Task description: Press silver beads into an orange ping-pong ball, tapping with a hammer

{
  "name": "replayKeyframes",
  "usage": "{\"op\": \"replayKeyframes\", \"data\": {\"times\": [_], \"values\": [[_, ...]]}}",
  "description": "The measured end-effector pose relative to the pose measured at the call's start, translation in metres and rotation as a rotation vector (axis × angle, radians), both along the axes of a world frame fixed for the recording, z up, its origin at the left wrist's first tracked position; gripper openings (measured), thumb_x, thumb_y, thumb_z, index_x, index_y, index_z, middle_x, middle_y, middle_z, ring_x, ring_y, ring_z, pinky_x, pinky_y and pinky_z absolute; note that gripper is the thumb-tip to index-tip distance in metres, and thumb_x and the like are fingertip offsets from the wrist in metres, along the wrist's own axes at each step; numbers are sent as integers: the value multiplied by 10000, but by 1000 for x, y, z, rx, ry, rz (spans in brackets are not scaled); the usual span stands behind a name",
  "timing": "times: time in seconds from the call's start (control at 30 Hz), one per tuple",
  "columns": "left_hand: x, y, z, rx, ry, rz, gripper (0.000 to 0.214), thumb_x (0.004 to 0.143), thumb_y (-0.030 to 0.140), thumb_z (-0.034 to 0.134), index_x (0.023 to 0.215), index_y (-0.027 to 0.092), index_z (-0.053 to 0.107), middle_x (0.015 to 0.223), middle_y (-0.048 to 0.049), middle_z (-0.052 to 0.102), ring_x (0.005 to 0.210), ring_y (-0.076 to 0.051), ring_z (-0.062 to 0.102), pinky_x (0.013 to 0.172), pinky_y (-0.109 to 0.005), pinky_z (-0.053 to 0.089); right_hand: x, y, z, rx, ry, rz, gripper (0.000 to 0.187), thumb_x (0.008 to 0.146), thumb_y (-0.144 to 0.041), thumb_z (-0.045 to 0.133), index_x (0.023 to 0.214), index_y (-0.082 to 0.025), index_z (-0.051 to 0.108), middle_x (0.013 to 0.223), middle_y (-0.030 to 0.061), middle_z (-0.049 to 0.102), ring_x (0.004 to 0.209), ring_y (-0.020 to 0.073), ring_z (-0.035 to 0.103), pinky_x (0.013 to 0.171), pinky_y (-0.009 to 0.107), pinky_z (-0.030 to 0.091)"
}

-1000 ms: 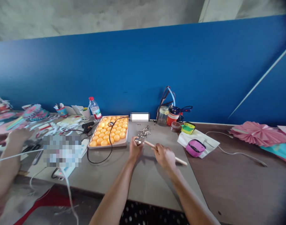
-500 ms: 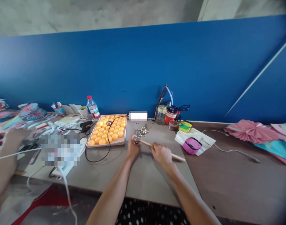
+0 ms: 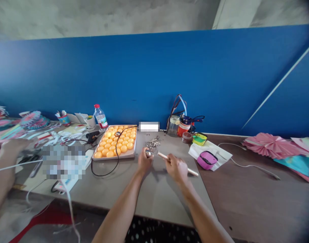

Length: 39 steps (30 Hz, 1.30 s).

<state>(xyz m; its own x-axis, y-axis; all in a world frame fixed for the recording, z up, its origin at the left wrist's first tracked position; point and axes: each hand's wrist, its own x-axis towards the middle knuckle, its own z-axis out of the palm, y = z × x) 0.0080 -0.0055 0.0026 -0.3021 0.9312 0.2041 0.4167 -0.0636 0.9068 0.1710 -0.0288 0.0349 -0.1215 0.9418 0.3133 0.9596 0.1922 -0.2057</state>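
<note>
My left hand (image 3: 144,162) is closed around a small ball with a shiny silvery surface (image 3: 148,154). A pale wooden stick (image 3: 193,172) runs through my closed right hand (image 3: 177,166). Its left end points at the ball, with a small gap between them. Just beyond my left hand lies a pile of small glittering silver pieces (image 3: 153,142) on the grey mat. To the left stands a shallow tray (image 3: 134,152) of orange balls (image 3: 110,154), with one silvery ball (image 3: 118,134) and a black cable lying on top.
A glass jar (image 3: 174,126), a red cup of tools (image 3: 183,129) and a brown tub (image 3: 187,137) stand at the blue partition. Purple (image 3: 207,160) and yellow (image 3: 200,138) containers are at right. A co-worker's arm (image 3: 4,168), cables and a power strip (image 3: 70,180) are at left.
The stick's left end, at the ball half a second ago, has drawn back to the right with my right hand. My left hand keeps the ball in nearly the same place.
</note>
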Motion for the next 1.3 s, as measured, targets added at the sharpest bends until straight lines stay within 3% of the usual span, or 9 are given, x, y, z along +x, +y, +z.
{"op": "replayKeyframes", "data": {"times": [0.17,0.37,0.6,0.83,1.13,1.3], "values": [[0,0,0,15,-7,-38,312,616,93,519,913,188,507,617,57,461,551,-102,436,566,-225,357,-3,2,-3,-65,-66,0,176,855,-318,491,797,-205,613,699,39,688,580,144,593,529,256,213],[1,3,-2,50,64,74,301,626,107,548,917,180,520,923,-38,535,772,-138,500,732,-276,406,2,2,-3,13,26,-15,166,852,-322,508,792,-203,609,709,25,687,586,123,583,546,254,224],[3,-1,-1,68,-86,54,474,641,96,540,1094,178,425,949,-30,527,757,-122,507,743,-269,421,0,7,1,-83,-10,-26,192,872,-360,482,839,-217,606,758,25,692,636,135,612,547,247,247],[2,1,-3,99,-72,-23,309,688,174,566,991,179,501,949,-36,514,740,-114,501,717,-259,428,0,6,0,-92,-32,-25,208,871,-385,484,829,-221,605,743,22,692,652,142,621,551,254,251],[5,2,-10,13,-7,-36,407,658,152,582,1049,184,469,784,5,552,657,-120,495,654,-258,395,5,8,-4,-10,45,-22,181,861,-359,493,848,-219,607,763,19,694,647,136,604,564,237,253],[4,2,-13,6,34,-67,361,666,104,549,1011,188,484,693,28,537,625,-116,493,639,-248,392,1,7,1,-173,-62,-19,188,859,-320,467,833,-213,619,736,50,695,630,163,619,539,243,249]]}}
